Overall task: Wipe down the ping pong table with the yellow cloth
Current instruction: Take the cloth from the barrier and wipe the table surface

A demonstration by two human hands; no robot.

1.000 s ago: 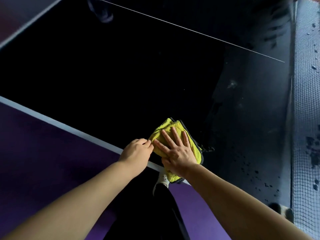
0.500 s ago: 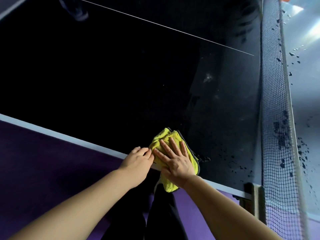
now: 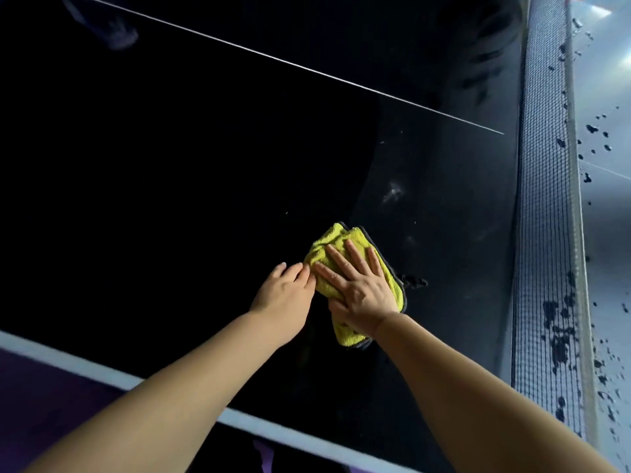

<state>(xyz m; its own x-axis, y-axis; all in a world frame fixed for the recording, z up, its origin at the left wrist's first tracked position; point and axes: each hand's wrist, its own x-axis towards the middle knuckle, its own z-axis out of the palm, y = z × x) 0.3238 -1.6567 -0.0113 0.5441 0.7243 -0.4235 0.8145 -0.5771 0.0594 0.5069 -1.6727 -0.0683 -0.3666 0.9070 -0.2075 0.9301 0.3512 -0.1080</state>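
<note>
A head-worn camera looks down at a ping pong table (image 3: pixel 170 199) whose top is smooth, glossy and almost black, so dark on the left that its surface shows no detail. A folded yellow cloth (image 3: pixel 341 241) lies on the near right part of the table, inside the white edge stripe (image 3: pixel 102 373) and well short of the net (image 3: pixel 543 233). The cloth is fluffy, looped microfibre with a thin dark grey trim. It forms a rumpled oblong whose long axis runs near to far, with the far end leaning slightly left. The right hand (image 3: pixel 358 291) lies flat on top of it, fingers straight and spread, pressing down and hiding the cloth's middle. The left hand (image 3: pixel 285 295) rests just beside it with lightly bent fingers reaching the cloth's left edge; whether they pinch the fabric cannot be made out. Both bare forearms run off the bottom edge. A thin white centre line (image 3: pixel 290 64) crosses the far table diagonally. A pale smudge (image 3: pixel 392 192) sits beyond the cloth, and small dark wet spots (image 3: pixel 415 282) lie just right of it. The net is fine grey mesh standing upright along the right; beyond it, dark droplets (image 3: pixel 560 336) speckle the paler far half. A strip of purple floor (image 3: pixel 41 404) shows at near left.
</note>
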